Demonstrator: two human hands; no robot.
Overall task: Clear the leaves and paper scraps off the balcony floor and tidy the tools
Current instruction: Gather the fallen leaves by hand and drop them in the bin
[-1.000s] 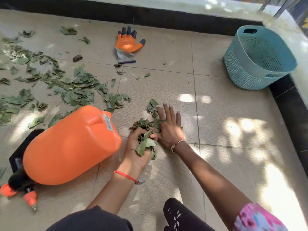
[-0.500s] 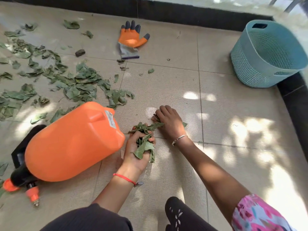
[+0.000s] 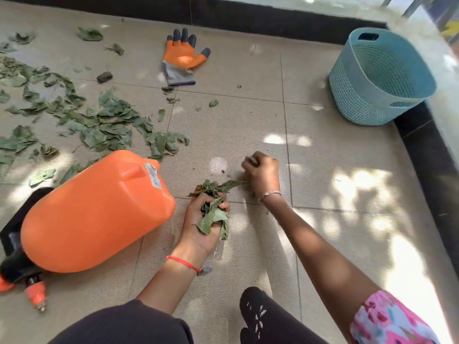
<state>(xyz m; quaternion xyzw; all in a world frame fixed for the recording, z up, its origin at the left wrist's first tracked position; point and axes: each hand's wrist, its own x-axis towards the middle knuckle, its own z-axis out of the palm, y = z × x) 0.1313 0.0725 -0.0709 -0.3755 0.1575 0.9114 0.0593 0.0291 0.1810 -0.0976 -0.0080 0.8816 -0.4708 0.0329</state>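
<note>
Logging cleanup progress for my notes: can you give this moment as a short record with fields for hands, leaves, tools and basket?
left hand: grips a bunch of leaves
right hand: fingers curled at the floor; contents unclear
loose leaves: scattered on floor, far left
sprayer: orange, lying on its side
glove: flat on floor, far side
basket: teal, right corner

Bright daylight comes from the upper right, dappling the tiled floor (image 3: 347, 184) with hard sun patches and soft leafy shadows. Glare bleaches the ledge (image 3: 447, 70) at right. The right hand (image 3: 262, 173) is smeared by motion blur; the leaves (image 3: 211, 216) in the left hand (image 3: 193, 228) look sharp. Tile lines bow toward the frame edges.
</note>
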